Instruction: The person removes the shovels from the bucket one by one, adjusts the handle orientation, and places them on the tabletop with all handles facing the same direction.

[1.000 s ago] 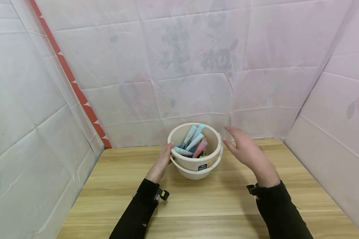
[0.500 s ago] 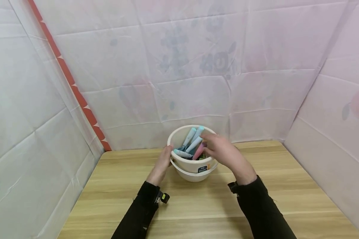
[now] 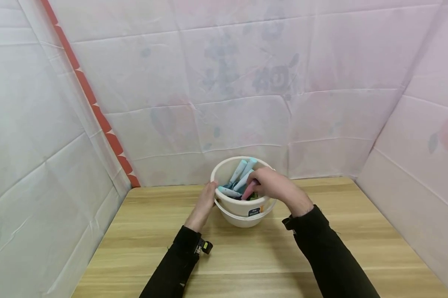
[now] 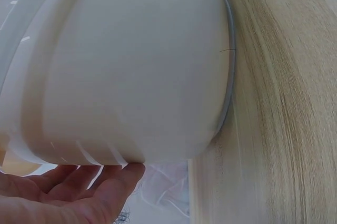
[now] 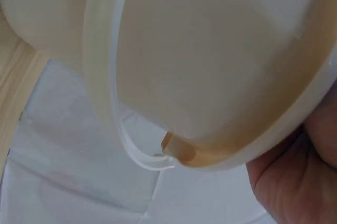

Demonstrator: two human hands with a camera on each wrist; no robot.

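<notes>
1. Draping the back and both sides, a pale pink sheet (image 3: 320,82) with faint flower prints walls in the scene; a red strip (image 3: 93,107) runs down it at the left.
2. Below lies the wooden tabletop (image 3: 246,256), light-grained, seen also in the left wrist view beside the bucket's base.
3. Near the far edge of the tabletop, about the middle, stands a white plastic bucket (image 3: 242,207), upright, its thin handle (image 3: 242,217) hanging down across the front wall under a small dark label (image 3: 255,212).
4. Black sleeves (image 3: 328,252) cover both forearms, each with a small device strapped at the wrist.
5. The right hand (image 3: 276,188) reaches over the bucket's rim from the right, fingers (image 3: 254,182) curled round the upper end of a pink marker (image 3: 247,192) that leans inside the bucket.
6. The left hand (image 3: 203,205) lies against the bucket's left wall, fingers fairly straight and pressed to the plastic near the rim; the left wrist view shows the fingertips touching the wall, not wrapped round it.
7. Several pale blue markers (image 3: 242,171) lean inside the bucket, just left of the pink one, tips toward the far rim.
</notes>
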